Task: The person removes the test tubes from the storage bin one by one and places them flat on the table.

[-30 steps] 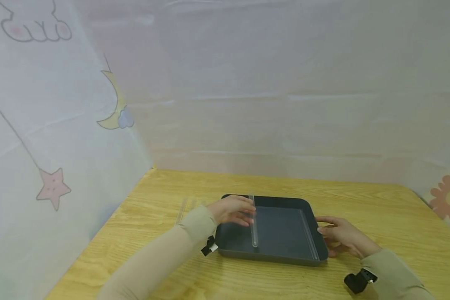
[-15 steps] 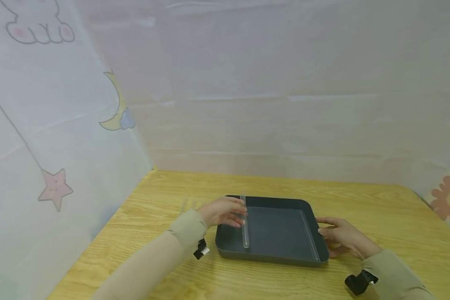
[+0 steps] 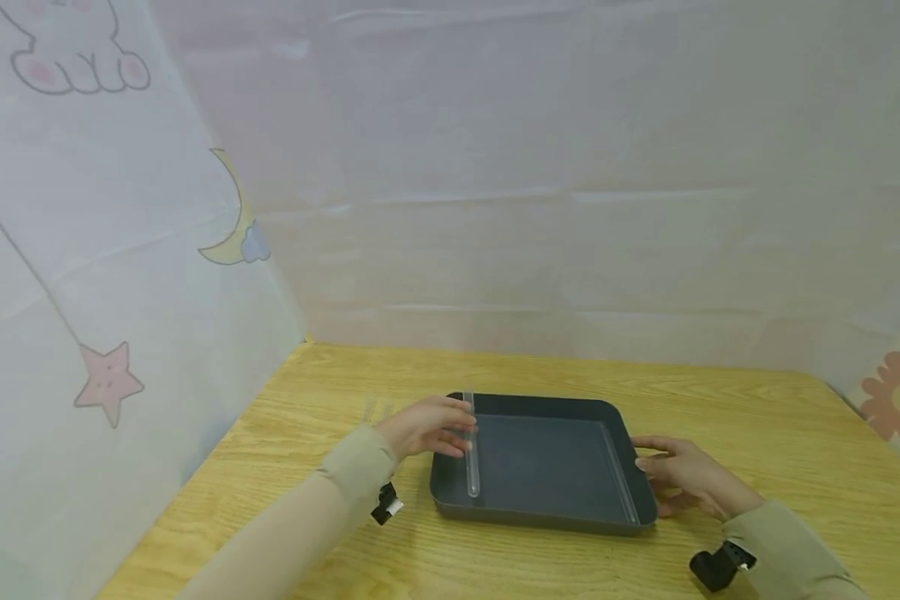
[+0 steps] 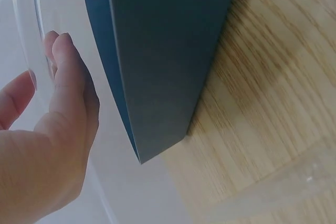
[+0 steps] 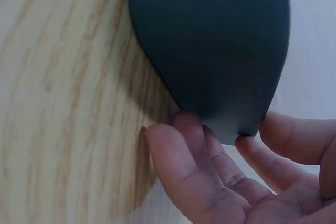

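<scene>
My left hand pinches a clear test tube between fingers and thumb, over the left part of a dark grey baking tray. The tube's rounded end points toward me, and my fingers cover its middle. In the left wrist view the tube stands out past the fingertips, apart from the tray wall. A second clear tube lies inside the tray along its right side. My right hand rests fingertips against the tray's outer right wall, thumb at the rim.
The tray stands on a wood-grain table. More clear tubes lie left of the tray, partly behind my left wrist. A pale printed cloth hangs along the back and sides. Each wrist wears a small black camera.
My left hand has moved left with the test tube, from near the tray's middle to its left side. The right hand and the tray have stayed in place.
</scene>
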Demonstrator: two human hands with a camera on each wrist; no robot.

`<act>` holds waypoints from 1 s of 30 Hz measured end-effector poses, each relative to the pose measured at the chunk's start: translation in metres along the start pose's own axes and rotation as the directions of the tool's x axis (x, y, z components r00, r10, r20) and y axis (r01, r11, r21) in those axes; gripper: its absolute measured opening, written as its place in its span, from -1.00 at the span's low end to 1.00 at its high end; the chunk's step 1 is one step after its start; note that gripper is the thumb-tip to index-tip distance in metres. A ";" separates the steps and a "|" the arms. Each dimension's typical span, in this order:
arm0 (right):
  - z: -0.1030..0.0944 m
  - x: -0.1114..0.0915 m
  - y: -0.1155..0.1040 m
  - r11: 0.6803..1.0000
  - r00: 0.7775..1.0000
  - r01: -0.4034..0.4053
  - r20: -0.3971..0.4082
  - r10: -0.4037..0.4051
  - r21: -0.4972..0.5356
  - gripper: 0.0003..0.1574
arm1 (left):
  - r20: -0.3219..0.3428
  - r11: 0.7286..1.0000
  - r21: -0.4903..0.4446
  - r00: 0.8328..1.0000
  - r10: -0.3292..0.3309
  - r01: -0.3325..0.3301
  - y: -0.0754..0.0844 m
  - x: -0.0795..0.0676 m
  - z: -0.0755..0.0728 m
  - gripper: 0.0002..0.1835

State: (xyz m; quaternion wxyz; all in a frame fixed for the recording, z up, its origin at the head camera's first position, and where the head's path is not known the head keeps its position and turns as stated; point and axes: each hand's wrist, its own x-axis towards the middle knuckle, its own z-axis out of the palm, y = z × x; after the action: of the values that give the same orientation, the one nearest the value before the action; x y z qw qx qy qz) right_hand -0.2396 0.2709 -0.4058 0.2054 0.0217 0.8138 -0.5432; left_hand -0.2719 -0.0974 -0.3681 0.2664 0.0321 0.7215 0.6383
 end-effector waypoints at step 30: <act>0.001 -0.001 0.002 1.000 1.000 -0.007 -0.002 0.007 0.016 -0.31 | -0.074 0.999 0.006 0.996 0.043 -0.042 -0.013 -0.028 -0.054 -0.42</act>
State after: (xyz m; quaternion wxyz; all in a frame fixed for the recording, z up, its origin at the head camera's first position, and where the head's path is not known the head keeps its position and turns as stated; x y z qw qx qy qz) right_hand -0.2381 0.2709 -0.4073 0.2062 0.0270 0.8096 -0.5489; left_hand -0.2674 -0.1589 -0.3681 0.2256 0.0243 0.7314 0.6431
